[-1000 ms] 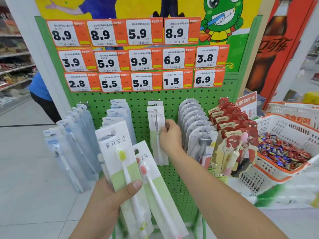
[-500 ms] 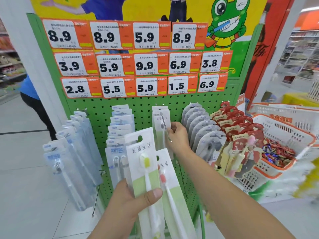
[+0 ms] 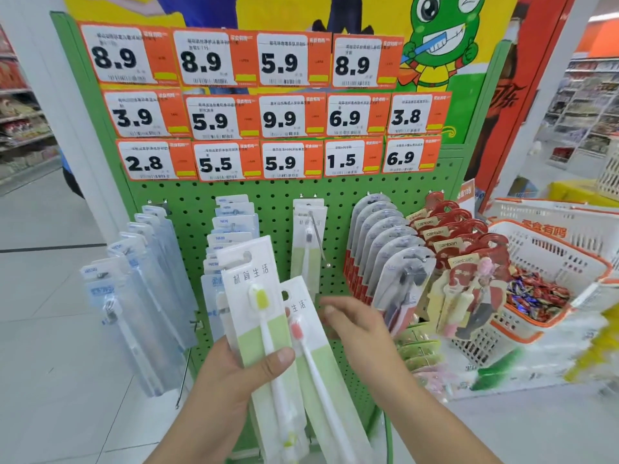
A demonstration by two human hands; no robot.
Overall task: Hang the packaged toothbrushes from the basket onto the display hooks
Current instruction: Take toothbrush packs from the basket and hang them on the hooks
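My left hand (image 3: pixel 231 380) grips a fan of packaged toothbrushes: a white-and-green pack with a yellow-headed brush (image 3: pixel 259 303) in front and one with a red-headed brush (image 3: pixel 311 356) behind it. My right hand (image 3: pixel 355 324) hovers beside the red-brush pack, fingers loosely bent, holding nothing. On the green pegboard (image 3: pixel 274 195) a matching white-and-green pack (image 3: pixel 306 242) hangs on the middle display hook (image 3: pixel 320 239), whose long wire sticks out bare in front of it.
Hooks left of the middle one carry several blue packs (image 3: pixel 134 283) and NEW-labelled packs (image 3: pixel 231 226); right hooks carry grey packs (image 3: pixel 385 242) and red children's brushes (image 3: pixel 462 256). A white-and-orange basket (image 3: pixel 562 259) of wrapped sweets stands at the right. Price tags (image 3: pixel 278 118) cover the upper board.
My right hand has left the pack hanging on the middle hook and come down beside the packs in my left hand. The left hand has raised its packs slightly.
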